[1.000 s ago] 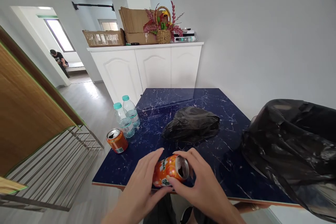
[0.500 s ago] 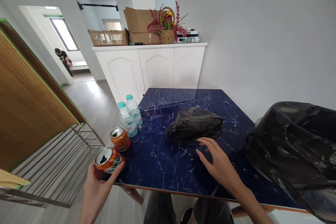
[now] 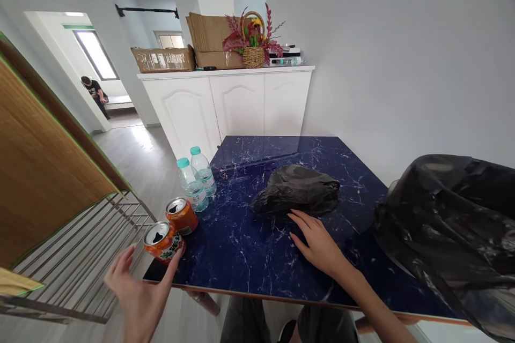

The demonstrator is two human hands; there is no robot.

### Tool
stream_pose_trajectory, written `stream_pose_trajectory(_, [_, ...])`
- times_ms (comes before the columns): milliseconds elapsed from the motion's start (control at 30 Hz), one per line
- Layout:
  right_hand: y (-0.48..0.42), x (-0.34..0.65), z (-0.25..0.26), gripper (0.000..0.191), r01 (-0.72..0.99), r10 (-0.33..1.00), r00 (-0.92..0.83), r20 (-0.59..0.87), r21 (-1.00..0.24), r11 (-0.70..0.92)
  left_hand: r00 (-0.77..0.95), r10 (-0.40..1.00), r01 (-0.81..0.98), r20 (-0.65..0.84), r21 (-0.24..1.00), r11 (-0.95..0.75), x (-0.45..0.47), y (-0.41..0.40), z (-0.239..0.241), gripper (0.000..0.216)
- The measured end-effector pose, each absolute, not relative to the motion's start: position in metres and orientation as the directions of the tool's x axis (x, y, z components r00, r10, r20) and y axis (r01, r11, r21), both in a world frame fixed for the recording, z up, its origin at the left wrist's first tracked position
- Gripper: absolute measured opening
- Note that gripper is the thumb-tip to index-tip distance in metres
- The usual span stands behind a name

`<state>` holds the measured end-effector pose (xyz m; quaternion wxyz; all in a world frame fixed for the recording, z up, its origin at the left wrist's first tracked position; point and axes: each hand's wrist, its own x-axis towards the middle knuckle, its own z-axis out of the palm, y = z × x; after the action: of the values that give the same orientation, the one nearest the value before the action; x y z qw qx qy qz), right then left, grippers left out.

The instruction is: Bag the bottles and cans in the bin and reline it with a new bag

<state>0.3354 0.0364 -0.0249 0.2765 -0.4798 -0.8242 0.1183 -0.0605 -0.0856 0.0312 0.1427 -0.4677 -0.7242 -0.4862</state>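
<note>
My left hand (image 3: pixel 139 292) is open at the table's front left corner, fingers spread away from an orange soda can (image 3: pixel 164 246); the thumb lies close by or against the can's side. The can stands upright with its tab hole open. Just behind it is a second opened orange can (image 3: pixel 183 216). Two clear bottles with teal caps, a nearer bottle (image 3: pixel 193 187) and a farther bottle (image 3: pixel 204 171), stand beyond the cans. My right hand (image 3: pixel 319 244) is open, its fingertips at the near edge of a crumpled black plastic bag (image 3: pixel 300 190) lying on the table.
The dark blue marbled table (image 3: pixel 229 257) has a large black bag (image 3: pixel 446 220) at its right end. To the left stands a metal rack (image 3: pixel 76 278) with a wooden panel. A white cabinet (image 3: pixel 241 107) carries cardboard boxes and a flower basket (image 3: pixel 254 56). A person (image 3: pixel 94 94) sits far off.
My left hand has loosened from the front can, its fingers opening away to the left. My right hand has shifted slightly left along the black bag's near edge.
</note>
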Motion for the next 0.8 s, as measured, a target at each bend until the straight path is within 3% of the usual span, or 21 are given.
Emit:
stream_pose_trajectory(67, [0.036,0.334,-0.027,0.047,0.723,0.851,-0.396,0.344,-0.455,0.520,-0.392,0.495,0.898,0.776,0.439,0.022,-0.048,-0.096,0.032,0.063])
stream_pose_trajectory(167, [0.027,0.332,-0.023,0.044,0.704,0.844,-0.403,0.354,-0.469,0.533,-0.124,0.662,0.908,0.739,0.354,-0.225,-0.018,-0.098,0.029,0.031])
stream_pose_trajectory(267, [0.011,0.333,-0.012,0.041,0.674,0.837,-0.414,0.357,-0.498,0.546,0.015,0.798,0.846,0.603,0.418,-0.331,0.017,-0.070,0.023,0.037])
stream_pose_trajectory(367, [-0.004,0.339,-0.005,0.039,0.652,0.834,-0.415,0.364,-0.520,0.551,-0.052,0.829,0.820,0.556,0.498,-0.283,0.045,-0.025,0.022,0.060])
stream_pose_trajectory(533, [-0.012,0.360,-0.014,0.038,0.711,0.848,-0.345,0.403,-0.477,0.516,0.068,0.958,0.756,0.279,0.612,-0.232,0.068,0.010,0.039,0.027])
stream_pose_trajectory(600, [-0.012,0.365,-0.019,0.040,0.736,0.842,-0.327,0.429,-0.443,0.512,0.091,0.945,0.726,0.313,0.629,-0.278,0.074,0.000,0.048,0.017])
stream_pose_trajectory(667, [-0.009,0.364,-0.019,0.039,0.738,0.825,-0.317,0.467,-0.424,0.524,0.107,0.903,0.721,0.416,0.593,-0.359,0.084,-0.018,0.055,0.027])
stream_pose_trajectory(800, [0.000,0.352,-0.012,0.033,0.693,0.783,-0.383,0.490,-0.409,0.594,0.338,0.732,0.689,0.592,0.375,-0.621,0.113,-0.058,0.071,0.037])
